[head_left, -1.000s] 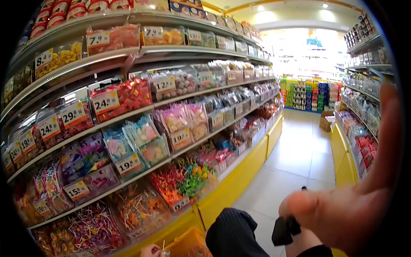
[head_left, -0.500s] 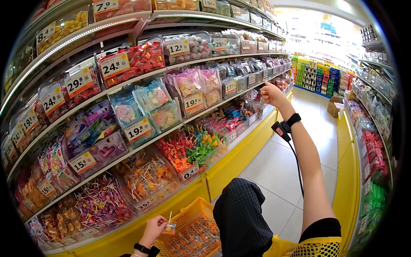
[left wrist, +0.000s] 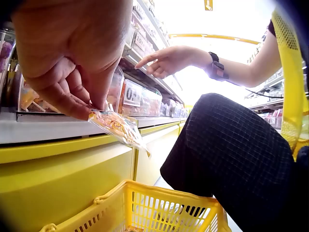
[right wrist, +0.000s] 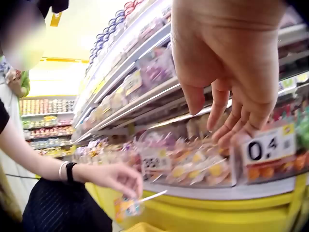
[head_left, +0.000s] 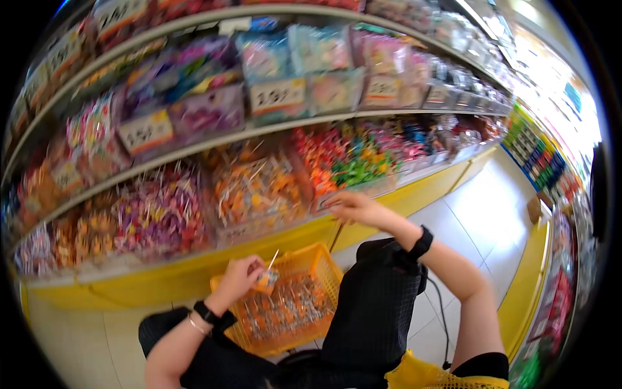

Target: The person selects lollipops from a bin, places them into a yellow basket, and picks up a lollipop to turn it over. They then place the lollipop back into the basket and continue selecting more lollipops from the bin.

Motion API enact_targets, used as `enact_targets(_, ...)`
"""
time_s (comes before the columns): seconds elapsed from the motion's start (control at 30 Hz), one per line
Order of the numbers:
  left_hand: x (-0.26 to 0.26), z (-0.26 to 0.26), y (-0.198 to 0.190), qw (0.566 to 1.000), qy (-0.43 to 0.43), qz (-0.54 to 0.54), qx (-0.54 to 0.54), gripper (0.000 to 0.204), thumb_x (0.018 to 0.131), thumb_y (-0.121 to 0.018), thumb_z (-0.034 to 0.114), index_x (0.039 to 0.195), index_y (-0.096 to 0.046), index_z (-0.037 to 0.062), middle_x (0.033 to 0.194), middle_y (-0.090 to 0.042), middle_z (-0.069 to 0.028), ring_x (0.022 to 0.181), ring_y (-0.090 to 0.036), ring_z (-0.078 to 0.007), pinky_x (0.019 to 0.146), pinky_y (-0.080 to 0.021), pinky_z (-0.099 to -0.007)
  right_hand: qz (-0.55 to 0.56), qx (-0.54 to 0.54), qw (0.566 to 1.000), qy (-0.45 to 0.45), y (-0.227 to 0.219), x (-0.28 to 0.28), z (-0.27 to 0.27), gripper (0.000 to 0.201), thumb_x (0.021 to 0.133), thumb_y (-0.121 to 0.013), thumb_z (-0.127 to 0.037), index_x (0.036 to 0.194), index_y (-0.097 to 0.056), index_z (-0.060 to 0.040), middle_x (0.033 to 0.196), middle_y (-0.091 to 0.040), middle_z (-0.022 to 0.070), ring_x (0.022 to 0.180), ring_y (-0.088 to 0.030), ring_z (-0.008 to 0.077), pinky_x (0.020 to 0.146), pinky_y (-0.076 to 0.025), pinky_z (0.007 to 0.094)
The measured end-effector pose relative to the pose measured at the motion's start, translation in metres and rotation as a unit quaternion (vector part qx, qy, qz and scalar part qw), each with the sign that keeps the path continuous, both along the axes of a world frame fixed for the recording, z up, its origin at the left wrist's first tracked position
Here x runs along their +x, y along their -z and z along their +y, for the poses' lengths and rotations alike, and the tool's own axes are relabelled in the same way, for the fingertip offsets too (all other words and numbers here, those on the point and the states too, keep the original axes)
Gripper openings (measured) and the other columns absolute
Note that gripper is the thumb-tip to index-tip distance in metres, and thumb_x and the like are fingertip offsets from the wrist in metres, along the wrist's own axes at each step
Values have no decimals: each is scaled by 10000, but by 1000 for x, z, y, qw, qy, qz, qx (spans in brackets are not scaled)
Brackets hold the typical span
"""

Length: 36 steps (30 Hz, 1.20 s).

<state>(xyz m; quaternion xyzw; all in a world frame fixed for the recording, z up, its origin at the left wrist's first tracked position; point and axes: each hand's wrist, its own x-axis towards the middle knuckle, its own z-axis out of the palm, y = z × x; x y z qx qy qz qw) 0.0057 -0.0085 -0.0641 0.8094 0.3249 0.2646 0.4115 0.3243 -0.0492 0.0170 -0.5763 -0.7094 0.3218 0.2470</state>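
My left hand (head_left: 240,279) pinches a wrapped lollipop (head_left: 267,280) with a white stick, held above a yellow basket (head_left: 330,272) of similar orange-wrapped lollipops. In the left wrist view the left fingertips grip the edge of the clear wrapper (left wrist: 120,126). My right hand (head_left: 355,211) is held out near the front of the lower shelf, by the bins of orange lollipops (head_left: 259,188) and red and green sweets (head_left: 350,155). Seen from the right wrist, its fingers hang relaxed beside a 0.4 price label (right wrist: 270,147), holding nothing visible; whether they touch the bin I cannot tell.
Shelves of bagged sweets (head_left: 272,97) rise above the bins. Yellow cabinet fronts (head_left: 142,285) run below them. My knee (head_left: 369,292) is right of the basket. Tiled floor (head_left: 479,214) and another shelf unit (head_left: 551,285) lie at the right. Another person (right wrist: 18,84) stands in the background.
The right hand has come down and left from the far shelf to the front of the lower bins. The head view has tilted downward, showing more of the basket. The left hand still holds its lollipop.
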Motion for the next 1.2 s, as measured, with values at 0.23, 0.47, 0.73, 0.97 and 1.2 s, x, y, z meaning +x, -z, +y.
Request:
enact_targets(0.23,-6,-1,-7,997,61,5,-45,78,835,-642,15,903,-617,-15,778,-675,-96,673,-650,-174,622,-500,-273,-20,173,970,-170,93,-112,9,360,848,-660,-315,1084,-627,-45,894,-663,167,836,-652,292,739,-506,356)
enact_targets(0.47,-8,-6,4,996,-16,-5,90,103,773,-676,9,865,-631,21,762,-650,-116,655,-633,-222,608,-489,-286,81,-73,992,-66,97,-125,8,206,826,-672,-196,852,-682,8,693,-651,130,625,-630,170,635,-499,302)
enact_targets(0.73,5,-12,31,998,17,-12,53,410,732,-743,67,1100,-567,26,1016,-610,-131,937,-606,-294,803,-493,-332,104,-154,982,29,126,-121,11,237,797,-655,-221,877,-694,-2,710,-656,168,670,-667,219,653,-505,337)
enact_targets(0.97,16,-11,52,998,40,49,20,595,688,-756,36,1213,-476,38,1136,-536,-150,1040,-556,-330,896,-473,-369,125,-226,965,43,145,-109,13,230,804,-581,-204,836,-689,-3,653,-659,100,561,-637,174,569,-504,297)
enact_targets(1.2,27,-34,89,999,23,18,31,538,713,-719,23,1197,-482,29,1106,-552,-162,1027,-568,-341,868,-494,-371,108,-279,953,54,164,-98,1,209,812,-534,-162,833,-680,-14,620,-658,79,553,-642,161,564,-510,297)
